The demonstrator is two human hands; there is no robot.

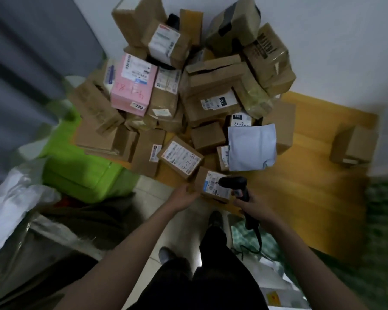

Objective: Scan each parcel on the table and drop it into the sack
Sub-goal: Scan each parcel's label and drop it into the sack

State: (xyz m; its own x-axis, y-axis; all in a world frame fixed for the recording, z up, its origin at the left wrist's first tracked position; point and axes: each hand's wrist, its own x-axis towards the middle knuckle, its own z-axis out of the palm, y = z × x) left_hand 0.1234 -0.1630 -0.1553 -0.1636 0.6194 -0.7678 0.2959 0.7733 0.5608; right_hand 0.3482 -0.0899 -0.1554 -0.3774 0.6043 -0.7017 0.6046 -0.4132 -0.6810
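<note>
Head view: scanning step. Left hand (184, 196) grips small brown cardboard parcel (213, 186) at table's six o'clock edge; right hand (253, 205) grips black handheld scanner (237, 186) over its label. Next, probably carry it toward eight o'clock, the white plastic sack (20, 198).

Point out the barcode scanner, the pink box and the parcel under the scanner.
barcode scanner (235, 182), head view, on its black head.
pink box (132, 90), head view, on its pink top face.
parcel under the scanner (213, 186), head view, on its white label.
</note>
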